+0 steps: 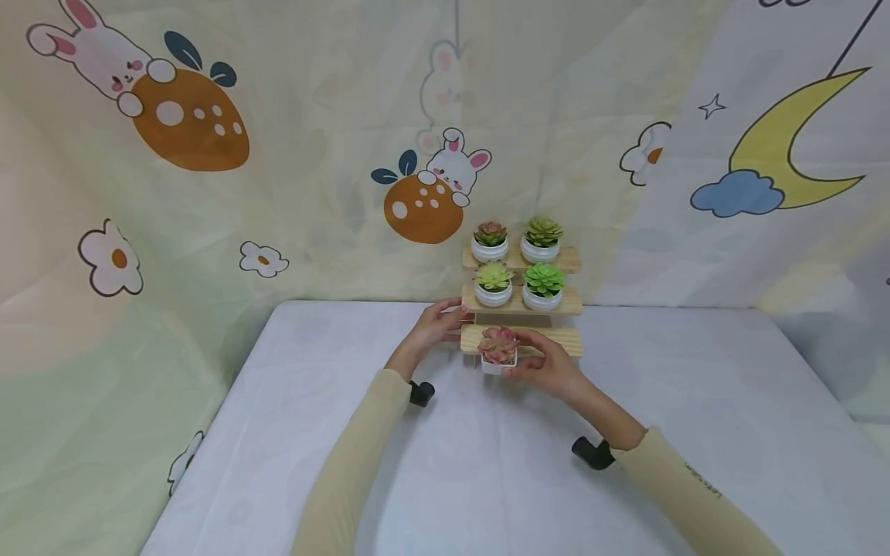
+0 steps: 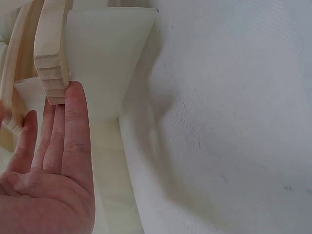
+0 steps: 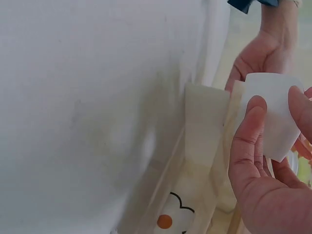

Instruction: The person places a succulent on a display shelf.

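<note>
My right hand grips a small white square pot with a pink artificial succulent by its sides. The pot is at the front edge of the lowest plank of a three-tier wooden plant stand. In the right wrist view, thumb and fingers sit on the pot's smooth white wall. At the stand's left end is my left hand. Its fingers reach out nearly straight, tips against the plank ends in the left wrist view.
The middle plank bears a yellow-green succulent and a bright green one. On the top plank stand a reddish succulent and a green one. A patterned curtain hangs behind the white-covered table.
</note>
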### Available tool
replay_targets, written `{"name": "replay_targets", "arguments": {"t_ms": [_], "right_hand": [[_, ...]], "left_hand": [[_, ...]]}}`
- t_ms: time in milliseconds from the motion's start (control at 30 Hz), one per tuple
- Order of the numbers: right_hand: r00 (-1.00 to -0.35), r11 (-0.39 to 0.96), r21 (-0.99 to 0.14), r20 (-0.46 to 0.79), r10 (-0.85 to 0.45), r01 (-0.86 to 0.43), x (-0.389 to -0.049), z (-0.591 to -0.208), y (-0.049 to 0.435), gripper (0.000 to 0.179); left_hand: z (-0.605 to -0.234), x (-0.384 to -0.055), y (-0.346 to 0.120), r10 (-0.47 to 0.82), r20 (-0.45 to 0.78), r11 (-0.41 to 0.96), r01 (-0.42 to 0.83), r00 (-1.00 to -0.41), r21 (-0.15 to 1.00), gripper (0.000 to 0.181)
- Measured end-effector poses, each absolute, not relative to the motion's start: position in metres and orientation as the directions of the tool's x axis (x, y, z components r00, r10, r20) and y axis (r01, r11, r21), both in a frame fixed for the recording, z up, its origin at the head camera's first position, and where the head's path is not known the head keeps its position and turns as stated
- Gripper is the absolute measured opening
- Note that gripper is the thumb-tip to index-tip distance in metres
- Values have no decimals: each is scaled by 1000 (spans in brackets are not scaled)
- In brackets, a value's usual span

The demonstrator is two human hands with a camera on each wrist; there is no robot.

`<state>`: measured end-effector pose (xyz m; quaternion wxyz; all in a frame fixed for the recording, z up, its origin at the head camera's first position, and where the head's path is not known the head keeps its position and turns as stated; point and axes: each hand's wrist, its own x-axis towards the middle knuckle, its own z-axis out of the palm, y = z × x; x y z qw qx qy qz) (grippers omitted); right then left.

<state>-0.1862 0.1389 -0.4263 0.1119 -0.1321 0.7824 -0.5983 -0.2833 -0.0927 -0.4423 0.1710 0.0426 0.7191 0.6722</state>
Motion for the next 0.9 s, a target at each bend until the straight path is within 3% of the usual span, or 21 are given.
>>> {"name": "replay_targets", "arguments": {"t_ms": [633, 900], "right_hand": [[-974, 219, -975, -77, -212, 29, -197, -418, 156, 75], [-979, 217, -976, -54, -195, 11, -200, -420, 160, 73]], "left_hand": [[-441, -284, -93, 296, -203, 104, -180, -933, 978, 52], [-440, -282, -93, 293, -200, 105, -177, -935, 979, 50]]}}
